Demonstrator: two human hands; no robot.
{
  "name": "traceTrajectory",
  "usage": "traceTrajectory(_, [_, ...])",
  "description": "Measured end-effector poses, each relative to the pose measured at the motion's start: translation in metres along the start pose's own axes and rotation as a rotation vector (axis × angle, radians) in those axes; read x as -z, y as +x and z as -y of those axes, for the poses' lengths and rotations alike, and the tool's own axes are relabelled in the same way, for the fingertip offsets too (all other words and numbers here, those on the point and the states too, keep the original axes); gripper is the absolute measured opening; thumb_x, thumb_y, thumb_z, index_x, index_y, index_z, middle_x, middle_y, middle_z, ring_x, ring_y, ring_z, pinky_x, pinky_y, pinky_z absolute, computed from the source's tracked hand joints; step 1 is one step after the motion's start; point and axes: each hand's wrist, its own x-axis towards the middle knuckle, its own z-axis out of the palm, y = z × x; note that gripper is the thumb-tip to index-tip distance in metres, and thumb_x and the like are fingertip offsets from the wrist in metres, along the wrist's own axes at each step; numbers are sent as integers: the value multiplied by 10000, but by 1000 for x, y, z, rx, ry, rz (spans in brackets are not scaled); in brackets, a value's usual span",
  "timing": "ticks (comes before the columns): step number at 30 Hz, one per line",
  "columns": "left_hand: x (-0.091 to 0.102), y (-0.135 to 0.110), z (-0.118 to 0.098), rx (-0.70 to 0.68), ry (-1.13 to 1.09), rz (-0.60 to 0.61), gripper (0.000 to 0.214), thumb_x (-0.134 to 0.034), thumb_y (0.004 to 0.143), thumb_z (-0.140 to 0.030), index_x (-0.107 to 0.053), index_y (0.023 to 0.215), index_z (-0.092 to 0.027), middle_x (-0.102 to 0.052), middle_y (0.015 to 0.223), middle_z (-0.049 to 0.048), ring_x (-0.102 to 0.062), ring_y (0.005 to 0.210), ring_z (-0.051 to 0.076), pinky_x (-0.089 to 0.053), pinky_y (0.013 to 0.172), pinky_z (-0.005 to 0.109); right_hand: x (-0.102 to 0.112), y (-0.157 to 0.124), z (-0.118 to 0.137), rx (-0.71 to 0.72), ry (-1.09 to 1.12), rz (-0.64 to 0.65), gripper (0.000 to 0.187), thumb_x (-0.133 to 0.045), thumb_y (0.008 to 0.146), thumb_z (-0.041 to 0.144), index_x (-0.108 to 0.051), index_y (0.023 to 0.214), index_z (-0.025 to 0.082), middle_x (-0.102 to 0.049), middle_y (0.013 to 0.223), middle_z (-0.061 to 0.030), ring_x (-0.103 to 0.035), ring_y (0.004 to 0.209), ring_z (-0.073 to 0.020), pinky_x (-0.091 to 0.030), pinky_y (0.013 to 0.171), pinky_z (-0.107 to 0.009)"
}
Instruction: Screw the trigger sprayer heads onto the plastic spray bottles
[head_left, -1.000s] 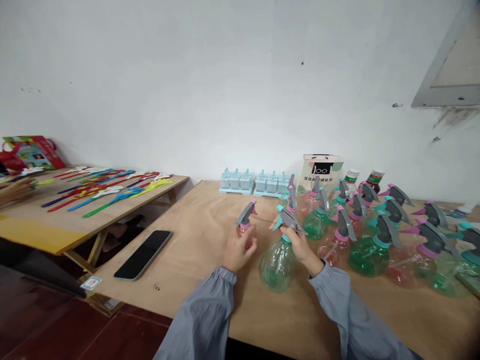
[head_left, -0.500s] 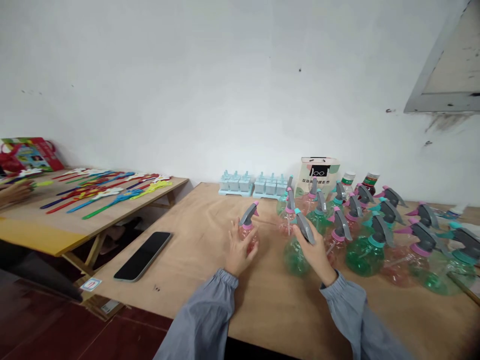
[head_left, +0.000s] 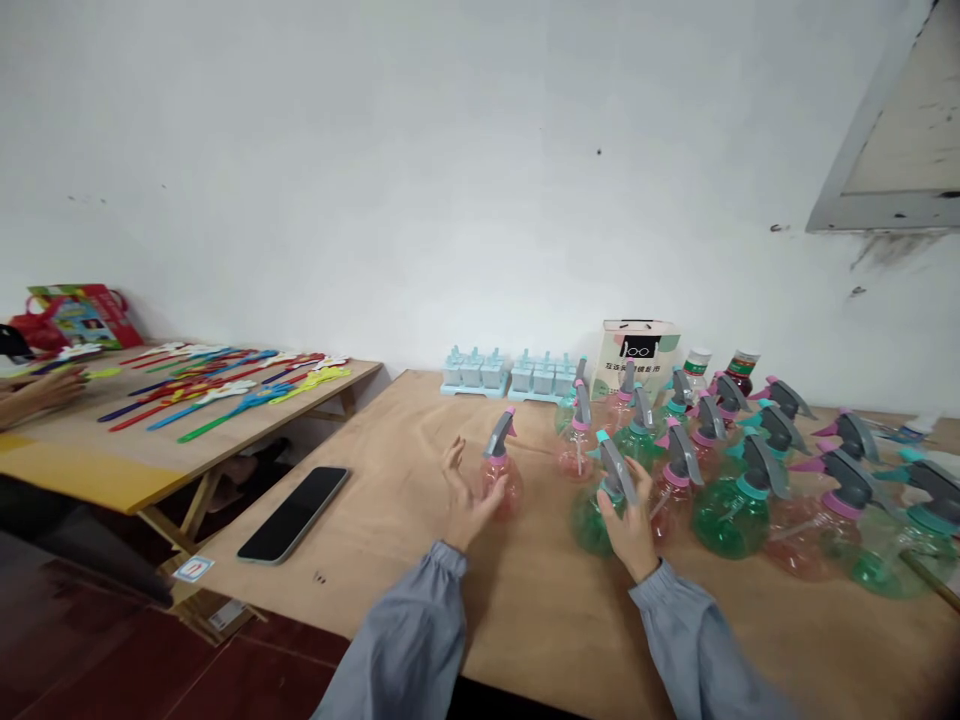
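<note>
A pink spray bottle [head_left: 502,480] with a grey and pink trigger head stands upright on the wooden table. Beside it, on the left, is my left hand [head_left: 469,510], fingers spread, with the thumb close to the bottle's front; whether it touches I cannot tell. Farther right, my right hand [head_left: 631,520] grips the neck of a green spray bottle [head_left: 591,522], thumb in front and fingers behind the grey and turquoise head. That bottle rests upright on the table. Several more pink and green spray bottles [head_left: 731,515] crowd together to its right.
A black phone [head_left: 294,515] lies at the table's left. Pale blue ice-pop moulds [head_left: 474,372] and a printed paper bag [head_left: 636,358] stand by the wall. On the neighbouring table lie colourful hand-shaped clappers [head_left: 225,390], with another person's hand [head_left: 49,392] at its far left.
My left hand has loosened from around the pink bottle and spread its fingers to the left. My right hand has moved from the green bottle's trigger head down to its neck.
</note>
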Motion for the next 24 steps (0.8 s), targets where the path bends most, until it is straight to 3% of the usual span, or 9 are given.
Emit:
traceTrajectory(4, [-9,40,-6,197,-232,329,803,-744,730,-371,-298,1388,-254,-370,1475,164,-401,1394,290,-395,1104,482,7,-26,-21,114,-51,102,720,-596,836,372,-263,1443,177,-432,1388,-195,-497,1290,-311,-447,1056,-532])
traceTrajectory(8, [-15,63,-18,273,-347,516,706,-690,778,-337,-364,1400,-265,-578,1273,103,-588,1168,225,-488,982,411,5,-39,-30,50,-88,206,627,-583,865,416,-326,1385,177,-525,1310,-176,-536,1244,-309,-475,1024,-529])
traceTrajectory(11, [-15,66,-23,299,-364,517,483,-643,796,-301,-544,1264,-232,-662,1110,72,-635,1041,206,-503,942,389,0,-40,-30,5,-108,181,645,-626,839,469,-363,1355,185,-550,1289,-164,-549,1224,-312,-479,1016,-529])
traceTrajectory(15, [-9,61,-22,340,-378,577,263,-680,741,-297,-696,988,-209,-710,1064,77,-654,866,198,-521,857,354,-2,-38,-29,-3,-111,176,632,-640,828,499,-398,1320,186,-564,1275,-161,-558,1217,-314,-480,1016,-524])
traceTrajectory(17, [-7,59,-21,410,-432,577,272,-701,715,-306,-713,967,-204,-725,1029,74,-642,773,173,-522,791,323,-2,-39,-28,-17,-111,175,625,-636,829,511,-406,1309,184,-568,1267,-165,-562,1211,-316,-482,1011,-524])
traceTrajectory(22, [-10,55,-18,727,-722,347,388,-637,707,-423,-700,984,-160,-741,984,93,-582,630,118,-502,656,267,-2,-38,-27,-33,-85,171,646,-630,822,548,-408,1302,179,-562,1266,-170,-551,1218,-320,-472,1018,-532])
traceTrajectory(24, [-12,52,-17,766,-802,378,391,-643,666,-428,-693,945,-158,-744,954,90,-550,572,105,-515,672,291,-2,-37,-27,-34,-80,176,653,-630,820,557,-408,1307,182,-561,1269,-165,-545,1225,-318,-470,1020,-530])
